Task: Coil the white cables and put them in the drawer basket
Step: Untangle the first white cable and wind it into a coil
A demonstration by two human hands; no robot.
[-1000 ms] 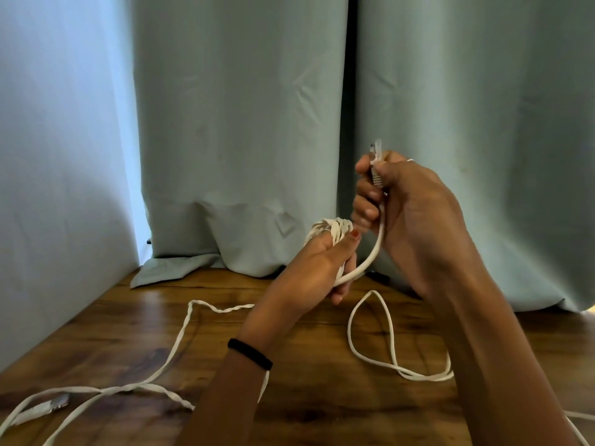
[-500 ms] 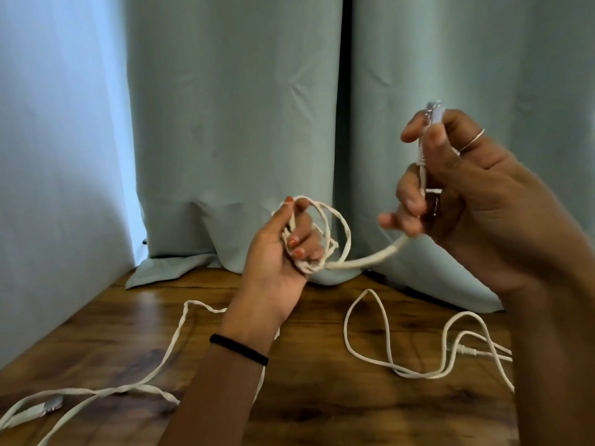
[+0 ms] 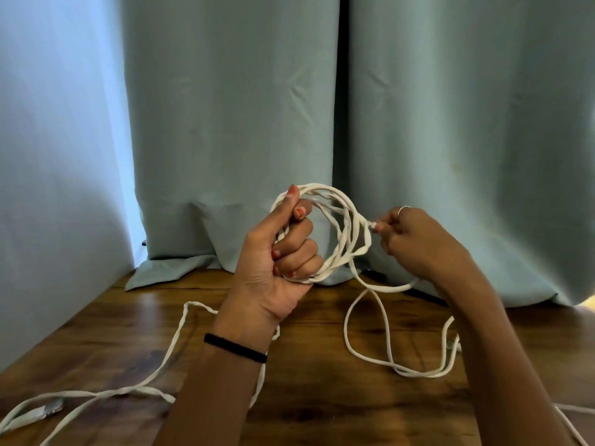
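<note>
The left hand (image 3: 283, 252) gripped a grown coil of flat white cable (image 3: 341, 233) above the wooden worktop (image 3: 322, 397); the right hand (image 3: 415, 243), lower than before, pinched its end against the coil, nearly finishing.

Two bare forearms, no sleeves in view. Left hand (image 3: 277, 252): nails painted orange-red, seen on thumb and fingertips. Black band (image 3: 235, 347), thin and cord-like, around left wrist. Right hand (image 3: 415, 243): thin silver ring (image 3: 403, 208) on one finger; which finger unclear. Right nails mostly hidden, one pale tip visible.
</note>
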